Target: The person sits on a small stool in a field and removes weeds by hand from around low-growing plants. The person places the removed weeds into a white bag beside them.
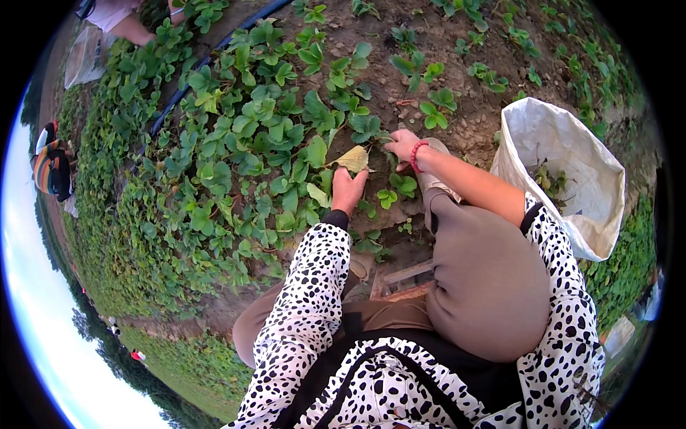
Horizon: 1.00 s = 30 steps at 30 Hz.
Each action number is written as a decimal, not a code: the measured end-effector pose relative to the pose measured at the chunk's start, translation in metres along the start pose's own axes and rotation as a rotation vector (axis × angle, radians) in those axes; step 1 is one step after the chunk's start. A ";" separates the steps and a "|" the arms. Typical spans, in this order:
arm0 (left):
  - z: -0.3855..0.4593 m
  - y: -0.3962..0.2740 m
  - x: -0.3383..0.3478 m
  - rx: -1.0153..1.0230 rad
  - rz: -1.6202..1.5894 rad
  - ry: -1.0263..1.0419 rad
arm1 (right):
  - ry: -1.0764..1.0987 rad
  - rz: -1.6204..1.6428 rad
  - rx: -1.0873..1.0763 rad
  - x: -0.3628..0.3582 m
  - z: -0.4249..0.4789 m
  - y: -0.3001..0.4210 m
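Observation:
My left hand (pixel 349 187) has its thumb and fingers closed on a yellowed strawberry leaf (pixel 353 159) at the edge of a dense row of green strawberry plants (pixel 268 126). To its right, my right hand (pixel 403 147), with a red bead bracelet at the wrist, reaches down among stems beside my shoe; a thin stem lies at its fingertips, and whether the fingers grip it I cannot tell. Small strawberry plants (pixel 403 184) grow just below that hand.
A white woven sack (pixel 579 161) stands open at my right with dry plant matter inside. A blue-black hose (pixel 179 94) runs between the rows. A wooden stool (pixel 404 284) is beneath me. Another person's arm (pixel 131 29) reaches into plants at upper left; a person in stripes (pixel 49 169) bends farther off.

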<state>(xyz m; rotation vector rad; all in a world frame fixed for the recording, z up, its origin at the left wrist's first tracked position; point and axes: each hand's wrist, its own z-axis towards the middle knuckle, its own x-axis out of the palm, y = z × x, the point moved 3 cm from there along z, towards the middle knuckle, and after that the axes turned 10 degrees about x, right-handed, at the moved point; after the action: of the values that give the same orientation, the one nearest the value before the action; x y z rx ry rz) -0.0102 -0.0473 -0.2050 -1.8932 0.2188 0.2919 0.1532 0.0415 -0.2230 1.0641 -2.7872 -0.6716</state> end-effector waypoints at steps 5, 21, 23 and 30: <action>0.003 -0.006 0.006 0.018 0.013 0.024 | -0.471 -0.977 -0.506 -0.026 0.004 0.024; 0.034 -0.002 0.014 0.245 0.291 -0.009 | -0.142 -0.279 -0.252 -0.056 -0.025 -0.004; 0.032 0.005 0.011 0.307 0.563 -0.043 | -0.096 -0.193 -0.266 -0.049 -0.022 0.003; 0.023 -0.037 0.048 0.133 0.577 0.139 | -0.149 0.027 -0.239 -0.058 -0.018 -0.002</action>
<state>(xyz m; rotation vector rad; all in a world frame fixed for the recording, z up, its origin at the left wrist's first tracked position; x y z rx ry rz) 0.0438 -0.0135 -0.1940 -1.6873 0.8631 0.5178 0.2023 0.0720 -0.2035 0.9651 -2.7423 -1.0902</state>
